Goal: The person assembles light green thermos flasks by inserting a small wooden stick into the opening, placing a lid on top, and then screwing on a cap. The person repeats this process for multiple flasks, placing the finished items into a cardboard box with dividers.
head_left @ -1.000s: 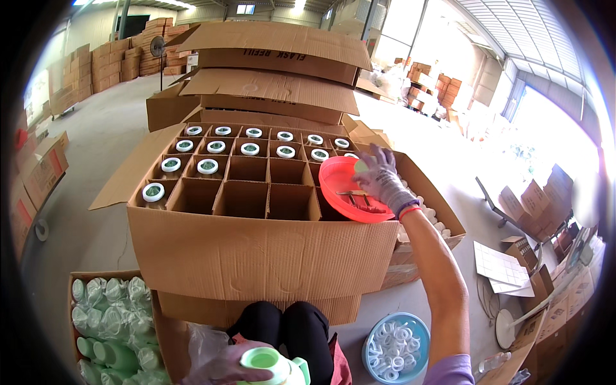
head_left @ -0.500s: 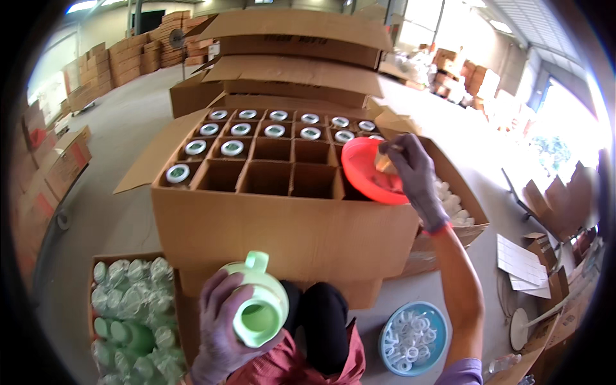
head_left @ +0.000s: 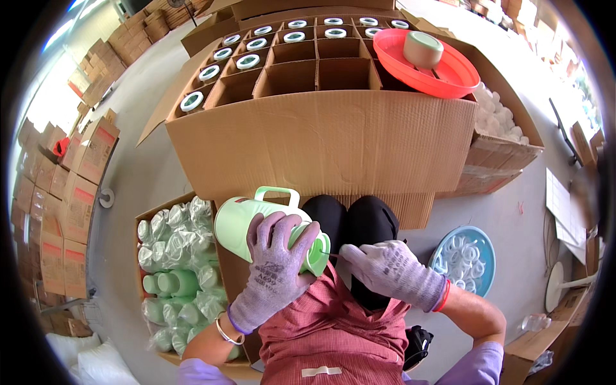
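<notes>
Currently, green jug [head_left: 239, 224] lies on its side, held up just left of the person's black-clad knees [head_left: 371, 221]. Long axis slants from the base at upper left to the open mouth [head_left: 319, 254] at lower right; handle [head_left: 279, 194] on the far side, away from the body.

Left hand [head_left: 274, 273]: gloved, fingers wrapped over the shoulder and neck, gripping; the nearer hand, in contact.

Right hand [head_left: 388, 268]: gloved, just right of the mouth, which faces it. Fingers pinched on a thin dark tool [head_left: 333, 255] pointing left to the rim; whether its tip is inside the mouth, cannot tell. Key relation: tool roughly in line with the jug's axis, right fingers apart from the rim.

Outward: carton of wrapped green vessels [head_left: 176, 282] to the left; blue basin [head_left: 490, 253] of white rings [head_left: 461, 262] to the right; divided carton [head_left: 321, 141] beyond, red bowl [head_left: 463, 78] on its right corner.
</notes>
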A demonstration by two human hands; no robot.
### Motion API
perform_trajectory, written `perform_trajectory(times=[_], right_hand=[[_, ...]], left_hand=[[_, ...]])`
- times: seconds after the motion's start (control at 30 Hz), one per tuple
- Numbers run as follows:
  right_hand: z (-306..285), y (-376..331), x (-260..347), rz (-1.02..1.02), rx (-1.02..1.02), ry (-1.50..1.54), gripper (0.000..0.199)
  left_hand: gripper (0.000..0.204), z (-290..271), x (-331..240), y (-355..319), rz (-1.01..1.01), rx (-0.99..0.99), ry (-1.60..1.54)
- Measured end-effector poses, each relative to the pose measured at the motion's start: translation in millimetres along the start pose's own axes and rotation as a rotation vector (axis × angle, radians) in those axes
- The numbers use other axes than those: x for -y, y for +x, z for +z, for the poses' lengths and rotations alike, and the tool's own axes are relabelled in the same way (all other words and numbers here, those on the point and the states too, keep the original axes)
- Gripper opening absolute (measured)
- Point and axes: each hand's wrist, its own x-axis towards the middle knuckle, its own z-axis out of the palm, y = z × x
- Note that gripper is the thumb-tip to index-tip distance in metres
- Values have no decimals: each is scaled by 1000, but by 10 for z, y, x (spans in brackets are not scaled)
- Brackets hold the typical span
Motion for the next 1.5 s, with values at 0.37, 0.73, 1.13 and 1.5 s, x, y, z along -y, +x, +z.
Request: perform_trajectory(times=[0.37, 0.73, 1.13, 1.5], right_hand=[[131, 123, -134, -1, 64, -202, 40], [44, 243, -171, -27, 73, -149, 22], [153, 207, -302, 34, -47, -303, 14], [289, 378, -34, -56, -16, -429, 15]], left_hand=[[72, 88, 9, 48, 79, 14, 70], [75, 89, -42, 63, 46, 21, 130], [75, 239, 87, -96, 13, -54, 125], [72, 237, 76, -87, -6, -27, 155]])
